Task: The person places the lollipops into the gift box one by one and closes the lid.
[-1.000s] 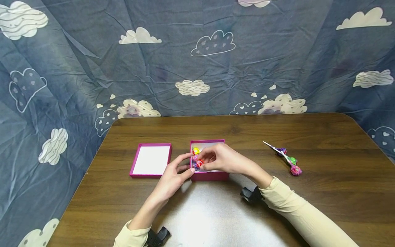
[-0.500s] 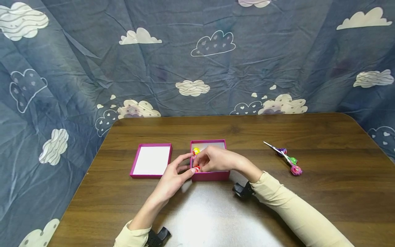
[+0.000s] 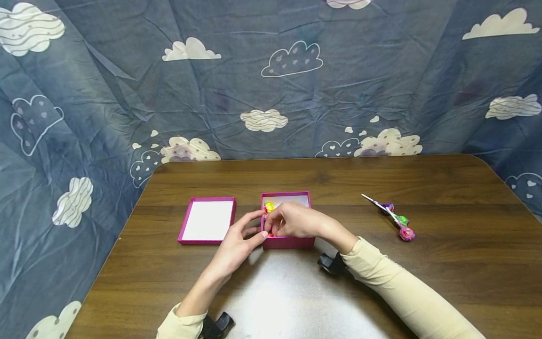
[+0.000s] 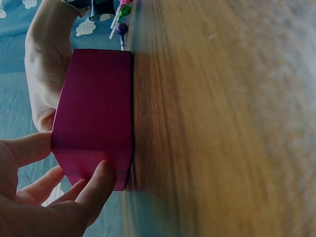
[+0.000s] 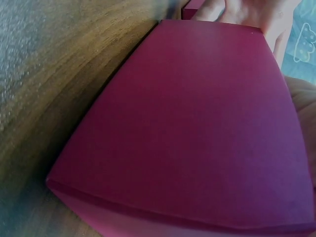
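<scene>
A magenta open box with a pale inside stands mid-table. My left hand holds its left side, the thumb at the near left corner and the other fingers spread along the wall. In the left wrist view the fingertips press against the box wall. My right hand reaches down into the box with bent fingers, pinching a red-wrapped lollipop by the near left corner; most of it is hidden by the fingers. A yellow-wrapped lollipop lies by the box's left wall.
To the left lies the magenta lid, its white inside facing up. Several lollipops with purple, green and pink wrappers lie in a loose pile at the right. A blue cloud-patterned cloth hangs behind the wooden table.
My right hand has moved left and toward the near left corner inside the box, taking the red lollipop lower, where it is now mostly hidden. The left hand has stayed in place.
</scene>
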Demonstrator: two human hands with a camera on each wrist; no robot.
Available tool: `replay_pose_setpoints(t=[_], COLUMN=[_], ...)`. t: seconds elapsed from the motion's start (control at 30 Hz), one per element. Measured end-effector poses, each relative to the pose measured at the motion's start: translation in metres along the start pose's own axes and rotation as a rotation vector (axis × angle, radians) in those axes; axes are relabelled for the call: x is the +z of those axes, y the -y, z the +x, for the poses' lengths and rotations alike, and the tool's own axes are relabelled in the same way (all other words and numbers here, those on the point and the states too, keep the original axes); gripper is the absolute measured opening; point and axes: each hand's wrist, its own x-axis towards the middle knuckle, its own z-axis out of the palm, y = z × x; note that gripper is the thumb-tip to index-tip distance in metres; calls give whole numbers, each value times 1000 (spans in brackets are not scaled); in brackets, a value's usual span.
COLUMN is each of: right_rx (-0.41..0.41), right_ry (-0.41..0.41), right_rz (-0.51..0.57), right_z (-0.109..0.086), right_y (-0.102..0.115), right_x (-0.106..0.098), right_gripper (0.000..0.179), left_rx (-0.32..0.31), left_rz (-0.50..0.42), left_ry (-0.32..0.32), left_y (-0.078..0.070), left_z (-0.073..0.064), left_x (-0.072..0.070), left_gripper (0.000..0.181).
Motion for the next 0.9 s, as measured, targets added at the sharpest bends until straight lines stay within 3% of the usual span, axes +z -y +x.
replay_pose_setpoints(t=[0.33, 0.57, 0.73, 0.9], right_rx=[-37, -58, -71, -99], right_ry=[-107, -200, -233, -322], right_rz=[124, 98, 77, 44], right_z=[-7, -23, -42, -63], right_y=[3, 14, 23, 21], right_x=[-4, -10, -15, -21], right_gripper=[22, 25, 28, 24], left_rx=[-7, 3, 10, 15], left_rz=[-14, -1, 3, -6], left_ry=[-1, -1, 4, 2], left_y=[0, -1, -1, 0], left_z=[-1, 0, 1, 0], left_x=[0, -1, -1, 1], left_gripper=[50, 49, 50, 49])
